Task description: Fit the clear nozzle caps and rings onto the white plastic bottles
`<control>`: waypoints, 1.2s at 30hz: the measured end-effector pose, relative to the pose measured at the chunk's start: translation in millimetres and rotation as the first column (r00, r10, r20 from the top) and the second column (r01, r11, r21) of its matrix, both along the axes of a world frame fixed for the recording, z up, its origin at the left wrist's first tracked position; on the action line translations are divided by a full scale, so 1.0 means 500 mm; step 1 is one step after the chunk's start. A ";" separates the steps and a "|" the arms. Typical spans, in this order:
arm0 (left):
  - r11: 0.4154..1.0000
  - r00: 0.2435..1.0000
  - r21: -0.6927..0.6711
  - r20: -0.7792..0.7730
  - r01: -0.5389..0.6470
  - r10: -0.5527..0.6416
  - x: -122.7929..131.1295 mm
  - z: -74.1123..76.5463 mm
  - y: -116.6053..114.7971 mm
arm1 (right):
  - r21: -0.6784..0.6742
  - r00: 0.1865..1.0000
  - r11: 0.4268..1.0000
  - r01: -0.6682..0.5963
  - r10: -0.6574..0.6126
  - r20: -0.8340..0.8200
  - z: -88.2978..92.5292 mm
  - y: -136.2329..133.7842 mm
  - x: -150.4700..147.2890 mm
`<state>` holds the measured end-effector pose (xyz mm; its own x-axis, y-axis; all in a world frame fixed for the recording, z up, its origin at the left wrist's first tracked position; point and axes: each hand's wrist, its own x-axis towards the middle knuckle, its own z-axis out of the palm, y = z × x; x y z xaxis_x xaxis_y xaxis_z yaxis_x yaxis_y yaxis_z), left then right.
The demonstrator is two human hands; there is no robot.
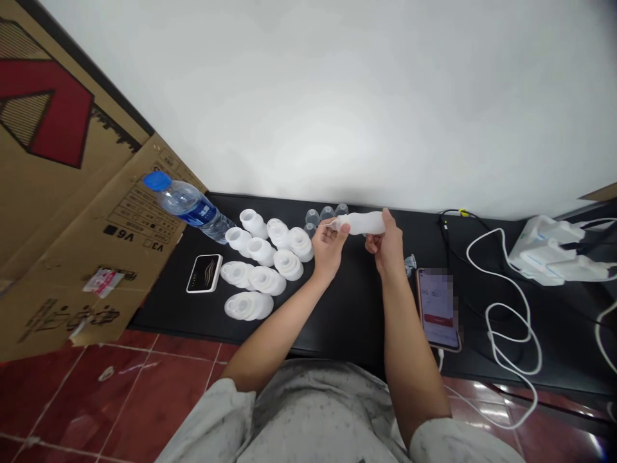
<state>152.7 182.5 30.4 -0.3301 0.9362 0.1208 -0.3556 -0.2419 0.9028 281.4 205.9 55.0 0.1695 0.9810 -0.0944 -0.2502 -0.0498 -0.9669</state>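
Note:
A white plastic bottle point(365, 223) lies sideways in the air between my two hands. My left hand point(330, 245) closes around its neck end, where a clear piece like a cap shows partly between the fingers. My right hand point(388, 243) grips the other end, thumb on top and fingers curled beneath. Just behind my left hand stand several clear domed caps point(326, 213). To its left, white bottles point(260, 251) stand in a group; some have open mouths, others have tops fitted. A small clear piece point(409, 265) lies beside my right wrist.
A water bottle point(195, 209) with a blue cap and a white-edged device point(204, 274) stand at the left by a cardboard box point(120, 244). A phone point(438, 310), white cable point(529, 321) and white adapters point(544, 254) occupy the right. A wall point(308, 96) backs the black table.

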 end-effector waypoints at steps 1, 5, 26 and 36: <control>0.999 1.000 0.025 0.017 0.021 -0.021 0.002 0.000 0.001 | -0.009 1.000 1.000 -0.001 0.001 -0.025 -0.001 0.001 -0.001; 0.989 0.990 0.053 0.004 0.138 -0.139 0.010 -0.010 0.003 | -0.039 0.996 0.999 -0.011 0.008 -0.086 -0.012 0.004 -0.003; 0.995 0.995 -0.014 -0.022 0.096 -0.096 -0.009 0.014 -0.010 | 0.323 0.674 0.910 -0.261 -0.068 0.736 -0.043 -0.005 -0.014; 0.993 0.994 -0.064 0.052 0.099 -0.096 -0.008 -0.002 -0.010 | 0.236 0.357 0.875 -0.424 -0.078 0.931 -0.045 -0.010 -0.035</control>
<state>148.8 177.5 29.4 -0.2408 0.9696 0.0437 -0.4181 -0.1443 0.8969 263.8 200.8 32.4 -0.2764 0.8899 0.3628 0.7365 0.4387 -0.5149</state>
